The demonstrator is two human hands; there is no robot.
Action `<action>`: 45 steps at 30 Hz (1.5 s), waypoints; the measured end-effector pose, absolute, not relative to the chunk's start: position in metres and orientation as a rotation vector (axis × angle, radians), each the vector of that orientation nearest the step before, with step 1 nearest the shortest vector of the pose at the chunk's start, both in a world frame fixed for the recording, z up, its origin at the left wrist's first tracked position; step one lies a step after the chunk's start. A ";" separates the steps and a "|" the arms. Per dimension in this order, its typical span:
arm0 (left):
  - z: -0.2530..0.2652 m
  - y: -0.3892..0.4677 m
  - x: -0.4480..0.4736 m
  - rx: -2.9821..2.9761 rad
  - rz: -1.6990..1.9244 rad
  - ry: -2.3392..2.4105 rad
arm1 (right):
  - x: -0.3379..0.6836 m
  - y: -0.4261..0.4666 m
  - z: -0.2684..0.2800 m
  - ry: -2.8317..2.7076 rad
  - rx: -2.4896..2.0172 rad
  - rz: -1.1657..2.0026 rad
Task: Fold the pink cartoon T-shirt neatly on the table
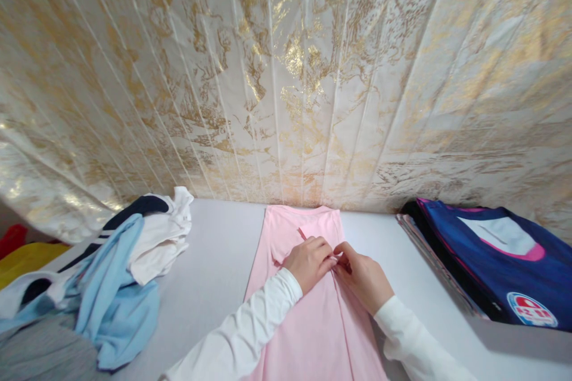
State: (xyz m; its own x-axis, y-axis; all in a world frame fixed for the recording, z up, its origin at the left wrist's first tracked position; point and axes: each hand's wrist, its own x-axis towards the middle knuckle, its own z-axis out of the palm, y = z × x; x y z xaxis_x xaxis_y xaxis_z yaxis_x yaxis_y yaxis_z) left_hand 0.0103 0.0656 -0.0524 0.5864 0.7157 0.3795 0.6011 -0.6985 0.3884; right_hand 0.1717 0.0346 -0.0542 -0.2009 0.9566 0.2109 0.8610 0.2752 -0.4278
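Observation:
A long pink garment lies flat on the white table with its top edge toward the gold-patterned curtain. Its sides appear folded inward, and a fold line runs down its right part. Over the upper middle of the garment, my left hand is closed in a pinch on the pink cloth. Right beside it, my right hand also pinches the fabric, thumb and forefinger together. The two hands nearly touch. A small dark reddish strip shows just above my left hand. The exact bit of cloth between the fingertips is partly hidden.
On the left lies a loose heap of clothes, with a light blue garment, a white one and a grey one. A folded stack topped by a navy shirt sits on the right. The curtain hangs behind the table.

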 end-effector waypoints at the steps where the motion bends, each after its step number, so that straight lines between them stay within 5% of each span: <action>1: -0.051 0.065 0.009 2.595 0.763 1.075 | 0.171 0.035 -0.053 -2.121 -1.656 0.299; 22: -0.037 0.048 -0.005 2.683 0.621 0.913 | 0.183 0.032 -0.055 -1.933 -1.428 0.432; 37: -0.034 0.016 -0.005 2.792 0.556 0.889 | 0.199 0.024 -0.066 -2.274 -1.308 -0.024; 45: -0.031 0.015 0.000 2.770 0.524 0.901 | 0.193 0.053 -0.069 -2.372 -1.285 0.192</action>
State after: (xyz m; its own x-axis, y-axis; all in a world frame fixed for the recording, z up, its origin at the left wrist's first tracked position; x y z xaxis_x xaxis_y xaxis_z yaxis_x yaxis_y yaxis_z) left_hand -0.0002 0.0152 -0.0308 0.7540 0.5972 0.2735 0.5331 -0.7996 0.2763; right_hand 0.1935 0.0527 -0.0693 -0.4757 0.8242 0.3073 0.7641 0.5603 -0.3199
